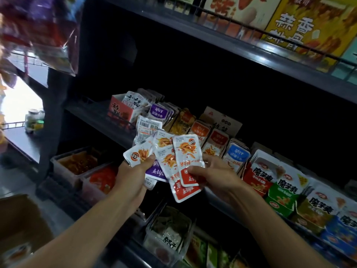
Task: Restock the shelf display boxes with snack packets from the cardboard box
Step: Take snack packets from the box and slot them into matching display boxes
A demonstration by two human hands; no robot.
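Note:
My left hand (133, 172) grips a fanned bunch of small snack packets (143, 144), white with orange and purple print, held in front of the middle shelf. My right hand (214, 176) pinches the red bottom edge of a white-and-red packet (188, 159) at the right of that fan. Behind the packets, rows of upright packets (201, 130) in purple, yellow, orange and blue fill the shelf display boxes. A pink display box (120, 110) stands at the shelf's left end. The cardboard box (21, 223) sits on the floor at lower left.
Green, red and blue snack cartons (284, 188) line the shelf to the right. Clear bins (77, 161) of snacks sit on the lower shelf. Large yellow boxes (309, 24) stand on the top shelf behind a wire rail. A bag (44, 29) hangs at upper left.

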